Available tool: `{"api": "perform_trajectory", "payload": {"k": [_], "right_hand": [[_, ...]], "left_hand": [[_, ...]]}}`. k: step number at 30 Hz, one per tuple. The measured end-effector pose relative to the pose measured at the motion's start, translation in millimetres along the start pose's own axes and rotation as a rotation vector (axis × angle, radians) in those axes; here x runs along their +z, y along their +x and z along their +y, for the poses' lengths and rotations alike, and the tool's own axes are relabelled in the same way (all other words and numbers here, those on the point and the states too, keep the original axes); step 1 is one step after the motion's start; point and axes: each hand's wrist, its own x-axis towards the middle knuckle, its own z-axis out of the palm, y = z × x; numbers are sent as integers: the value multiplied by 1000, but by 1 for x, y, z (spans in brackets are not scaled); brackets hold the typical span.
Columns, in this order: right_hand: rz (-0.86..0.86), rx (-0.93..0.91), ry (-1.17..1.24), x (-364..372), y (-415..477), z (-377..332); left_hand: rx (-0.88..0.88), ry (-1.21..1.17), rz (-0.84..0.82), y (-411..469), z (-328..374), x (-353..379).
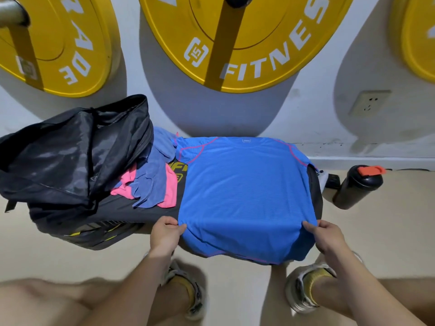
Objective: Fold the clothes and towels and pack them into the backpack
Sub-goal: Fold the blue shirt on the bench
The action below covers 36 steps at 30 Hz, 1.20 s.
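Note:
A bright blue T-shirt [244,184] with pink seams lies spread flat on a black bench [131,209], collar toward the wall. My left hand [166,232] pinches its near left edge. My right hand [326,235] pinches its near right edge. The shirt's hem hangs over the bench's front side. To the left, a blue-grey towel [150,182] lies crumpled over a pink cloth [170,191]. A black backpack [70,156] sits open at the bench's left end, its flap thrown back.
Yellow weight plates [254,43] hang on the wall behind the bench. A black shaker bottle [357,188] with an orange cap stands on the floor to the right. A wall socket [369,103] sits above it. My feet in sneakers [308,290] stand below the bench.

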Motion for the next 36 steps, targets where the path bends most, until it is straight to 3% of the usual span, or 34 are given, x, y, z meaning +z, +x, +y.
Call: {"api": "perform_trajectory", "payload": {"k": [3, 8, 11, 14, 17, 22, 25, 28, 30, 32, 36], "right_hand": [[30, -5, -74, -4, 5, 0], [11, 41, -214, -5, 6, -4], [65, -3, -171, -4, 9, -10], [126, -37, 6, -6, 22, -37], [113, -13, 197, -8, 46, -78], [23, 29, 256, -11, 87, -130], [-54, 38, 246, -8, 124, -138], [-43, 34, 292, 2, 160, -139], [-23, 24, 364, 6, 181, -141], [-20, 44, 437, 8, 198, -147], [-145, 82, 506, 2, 216, -160]], "left_hand": [[158, 229, -44, 3, -8, -10], [194, 538, -99, 8, -13, -14], [246, 735, -49, 5, 6, -6], [475, 641, -32, 3, 38, 17], [765, 557, -135, 1, 76, 63], [1031, 545, -306, -6, 137, 170], [1076, 607, -421, -24, 175, 232], [1007, 721, -441, -38, 204, 280], [932, 809, -414, -36, 208, 304], [962, 833, -272, -27, 205, 321], [982, 836, -195, -18, 200, 337]]}}
